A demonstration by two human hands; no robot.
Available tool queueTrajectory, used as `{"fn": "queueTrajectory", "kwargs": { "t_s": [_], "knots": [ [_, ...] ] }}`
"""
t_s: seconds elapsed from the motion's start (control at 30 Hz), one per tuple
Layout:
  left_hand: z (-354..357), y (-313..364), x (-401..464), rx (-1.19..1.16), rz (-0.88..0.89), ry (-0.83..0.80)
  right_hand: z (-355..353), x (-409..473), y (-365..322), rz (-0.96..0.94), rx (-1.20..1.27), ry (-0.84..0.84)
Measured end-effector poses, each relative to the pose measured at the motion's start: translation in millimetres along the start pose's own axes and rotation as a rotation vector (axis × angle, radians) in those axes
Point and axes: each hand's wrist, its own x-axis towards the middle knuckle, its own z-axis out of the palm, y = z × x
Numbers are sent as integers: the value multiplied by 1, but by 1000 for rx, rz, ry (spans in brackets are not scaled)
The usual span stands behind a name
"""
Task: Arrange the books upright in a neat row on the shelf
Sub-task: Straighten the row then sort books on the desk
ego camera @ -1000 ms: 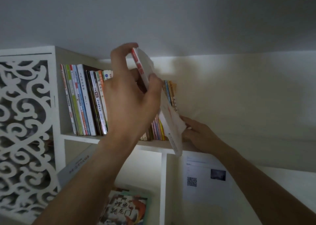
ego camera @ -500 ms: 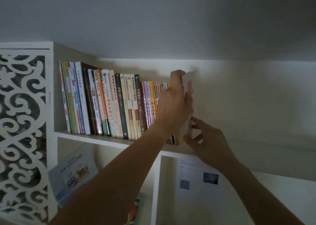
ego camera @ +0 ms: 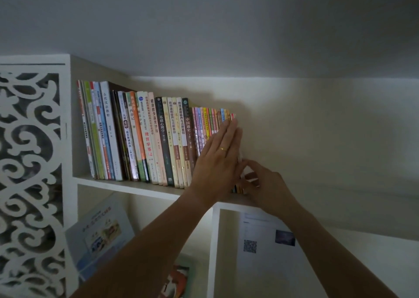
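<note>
Gold ring [ego camera: 223, 148] on left hand [ego camera: 218, 159]; fingers straight, together, flat against spines at right end of book row [ego camera: 145, 139]. Right hand [ego camera: 264, 185] fingers curled, pinching end book's [ego camera: 239, 159] lower edge (book mostly hidden). Row upright on white shelf [ego camera: 127, 185]. Lower down: leaning booklet [ego camera: 102, 234], taped sheet [ego camera: 267, 241].

Single head view, angled upward, close to shelf [ego camera: 127, 185], arm's reach.
</note>
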Motion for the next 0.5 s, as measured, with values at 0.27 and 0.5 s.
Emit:
{"fn": "queueTrajectory", "kwargs": {
  "t_s": [0.27, 0.5],
  "knots": [
    [0, 0, -36, -67, 26, -112, 9, -17, -16, 47, -83, 87],
    [-38, -22, -175, -179, -93, -124, 107, -107, -54, -294, -101, 449]
  ]
}}
